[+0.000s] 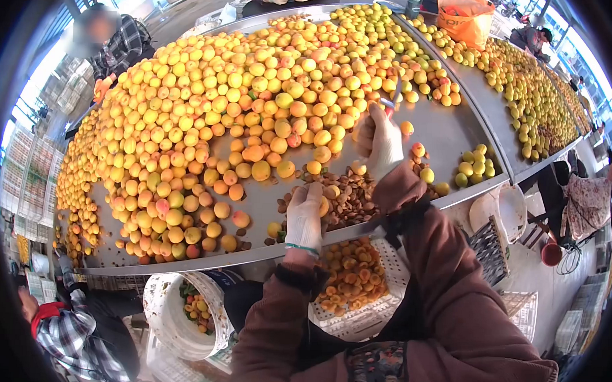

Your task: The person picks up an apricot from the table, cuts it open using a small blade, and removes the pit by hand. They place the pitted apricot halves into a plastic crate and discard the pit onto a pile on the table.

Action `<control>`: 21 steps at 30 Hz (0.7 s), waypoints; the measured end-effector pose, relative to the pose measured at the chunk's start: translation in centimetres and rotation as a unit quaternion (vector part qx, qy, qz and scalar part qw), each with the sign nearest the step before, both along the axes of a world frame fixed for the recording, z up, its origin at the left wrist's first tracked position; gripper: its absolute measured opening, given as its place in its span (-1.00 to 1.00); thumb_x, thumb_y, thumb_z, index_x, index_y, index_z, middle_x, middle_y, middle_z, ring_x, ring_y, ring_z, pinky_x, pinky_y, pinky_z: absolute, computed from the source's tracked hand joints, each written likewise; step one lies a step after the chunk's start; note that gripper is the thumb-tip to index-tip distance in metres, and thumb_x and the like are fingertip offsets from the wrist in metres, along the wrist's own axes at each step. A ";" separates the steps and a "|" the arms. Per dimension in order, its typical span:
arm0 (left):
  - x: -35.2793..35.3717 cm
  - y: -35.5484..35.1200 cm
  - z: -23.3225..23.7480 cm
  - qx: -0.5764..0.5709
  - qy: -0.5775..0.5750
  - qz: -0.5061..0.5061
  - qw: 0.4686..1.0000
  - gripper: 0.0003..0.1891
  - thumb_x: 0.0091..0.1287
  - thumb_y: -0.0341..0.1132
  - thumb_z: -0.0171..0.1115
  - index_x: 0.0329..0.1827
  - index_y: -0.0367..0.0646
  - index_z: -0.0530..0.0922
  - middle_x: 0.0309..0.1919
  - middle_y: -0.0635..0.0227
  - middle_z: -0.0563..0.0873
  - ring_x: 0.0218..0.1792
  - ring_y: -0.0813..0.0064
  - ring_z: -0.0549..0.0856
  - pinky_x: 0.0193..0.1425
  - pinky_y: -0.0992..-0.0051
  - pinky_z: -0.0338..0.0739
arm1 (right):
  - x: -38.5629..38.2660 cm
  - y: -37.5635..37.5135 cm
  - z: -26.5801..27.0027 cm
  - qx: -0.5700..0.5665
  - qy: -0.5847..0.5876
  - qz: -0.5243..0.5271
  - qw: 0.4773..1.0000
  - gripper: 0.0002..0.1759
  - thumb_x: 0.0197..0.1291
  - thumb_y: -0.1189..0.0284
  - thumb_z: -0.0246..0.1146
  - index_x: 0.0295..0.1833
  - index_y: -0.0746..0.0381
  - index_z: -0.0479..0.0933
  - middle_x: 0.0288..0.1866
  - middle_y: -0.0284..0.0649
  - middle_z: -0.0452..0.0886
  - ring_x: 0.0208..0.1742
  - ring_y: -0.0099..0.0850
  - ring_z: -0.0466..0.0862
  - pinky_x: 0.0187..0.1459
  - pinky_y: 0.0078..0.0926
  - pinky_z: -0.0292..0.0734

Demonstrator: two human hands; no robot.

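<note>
My left hand [305, 216], in a white glove, is closed around a yellow-orange apricot [323, 206] at the near edge of the metal table [251, 208]. Brown apricot pits [354, 198] lie heaped right beside it. Farther up and to the right, my gloved right hand [380, 138] is a fist around a small knife [388, 103], its metal blade pointing away from me and a bit of red showing at the grip. A great mass of whole apricots [208, 86] spreads over the table beyond both hands.
Below the table edge, a white crate [396, 271] holds halved apricots [353, 277]. To its left stands a white bucket [155, 303] with fruit and leaves inside. Greenish apricots [474, 166] sit at right. An orange bag [468, 25] rests at the back; other people work around the tables.
</note>
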State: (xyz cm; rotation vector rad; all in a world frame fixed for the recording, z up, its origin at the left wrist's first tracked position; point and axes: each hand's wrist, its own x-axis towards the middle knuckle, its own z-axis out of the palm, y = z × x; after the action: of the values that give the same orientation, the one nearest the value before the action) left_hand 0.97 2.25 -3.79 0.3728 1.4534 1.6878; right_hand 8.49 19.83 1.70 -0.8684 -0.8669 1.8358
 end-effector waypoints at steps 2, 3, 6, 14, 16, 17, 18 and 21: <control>-0.2 0.2 1.0 0.011 -0.061 0.020 0.998 -0.72 0.37 -0.29 0.20 0.06 -0.25 0.56 -0.09 0.42 0.63 -0.19 0.61 0.60 -0.09 0.57 0.51 | 0.7 3.8 -1.1 0.220 -0.345 -0.037 0.912 -0.66 0.20 0.09 0.22 -0.36 0.16 0.49 -0.52 -0.28 0.55 -0.54 -0.30 0.52 -0.43 -0.38 0.42; -0.2 0.0 1.8 0.014 -0.062 0.023 0.998 -0.72 0.37 -0.29 0.20 0.06 -0.25 0.56 -0.09 0.42 0.63 -0.19 0.61 0.60 -0.09 0.57 0.51 | 1.5 6.1 -2.8 0.327 -0.504 -0.022 0.799 -0.60 0.15 0.06 0.25 -0.26 0.21 0.57 -0.41 -0.18 0.68 -0.39 -0.16 0.67 -0.29 -0.30 0.54; -0.5 -0.6 2.9 0.012 0.053 -0.015 0.998 -0.73 0.38 -0.26 0.19 0.01 -0.26 0.59 -0.16 0.41 0.65 -0.22 0.64 0.60 -0.08 0.61 0.49 | 4.1 7.6 -2.9 0.351 -0.613 0.116 0.698 -0.47 0.05 0.03 0.30 -0.03 0.25 0.56 -0.12 0.00 0.71 -0.02 -0.04 0.68 0.00 -0.25 0.55; 2.1 -1.8 4.0 0.006 0.163 -0.283 0.945 -0.64 0.48 -0.13 0.10 0.10 -0.24 0.58 -0.07 0.31 0.67 -0.10 0.55 0.61 0.07 0.54 0.48 | 6.0 4.8 -0.5 0.280 -0.539 0.248 0.755 -0.35 -0.06 0.17 0.46 0.12 0.28 0.52 -0.08 -0.13 0.68 -0.06 -0.32 0.68 -0.02 -0.43 0.57; 1.5 -1.3 2.8 0.103 0.114 -0.156 0.976 -0.52 0.54 -0.05 0.00 0.27 -0.28 0.46 -0.03 0.33 0.66 -0.07 0.49 0.63 0.10 0.47 0.49 | 6.6 1.8 -0.8 0.247 -0.340 0.271 0.866 -0.44 0.02 0.39 0.45 0.18 0.26 0.50 -0.09 -0.28 0.67 -0.09 -0.52 0.64 -0.05 -0.54 0.57; 1.4 -1.3 2.6 0.100 0.114 -0.153 0.976 -0.52 0.54 -0.05 0.00 0.27 -0.28 0.46 -0.03 0.33 0.66 -0.07 0.49 0.63 0.10 0.47 0.49 | 7.1 0.4 -1.6 0.275 -0.242 0.284 0.886 -0.44 0.06 0.50 0.41 0.23 0.24 0.48 -0.09 -0.34 0.65 -0.08 -0.59 0.61 -0.05 -0.58 0.56; 1.4 -1.3 3.1 0.117 -0.077 -0.182 0.973 -0.54 0.54 -0.06 -0.01 0.27 -0.26 0.46 -0.04 0.34 0.65 -0.08 0.50 0.62 0.07 0.45 0.49 | 7.1 -2.0 -1.1 0.255 -0.197 0.275 0.906 -0.46 0.02 0.53 0.48 0.16 0.26 0.52 -0.08 -0.36 0.66 -0.08 -0.59 0.61 -0.03 -0.57 0.57; 1.8 -1.4 3.3 0.159 -0.307 -0.201 0.916 -0.61 0.55 -0.14 -0.01 0.25 -0.23 0.44 -0.10 0.36 0.64 -0.12 0.52 0.61 -0.03 0.44 0.51 | 7.1 -6.8 -0.3 0.302 -0.187 0.322 0.877 -0.45 0.11 0.40 0.47 0.21 0.26 0.47 -0.07 -0.35 0.64 -0.05 -0.58 0.58 0.03 -0.54 0.53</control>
State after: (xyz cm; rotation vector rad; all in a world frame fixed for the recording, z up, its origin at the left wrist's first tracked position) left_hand 2.80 0.82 -0.52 0.2555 0.5932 1.5063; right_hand 15.60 13.00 1.37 -0.5558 -2.0428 1.7494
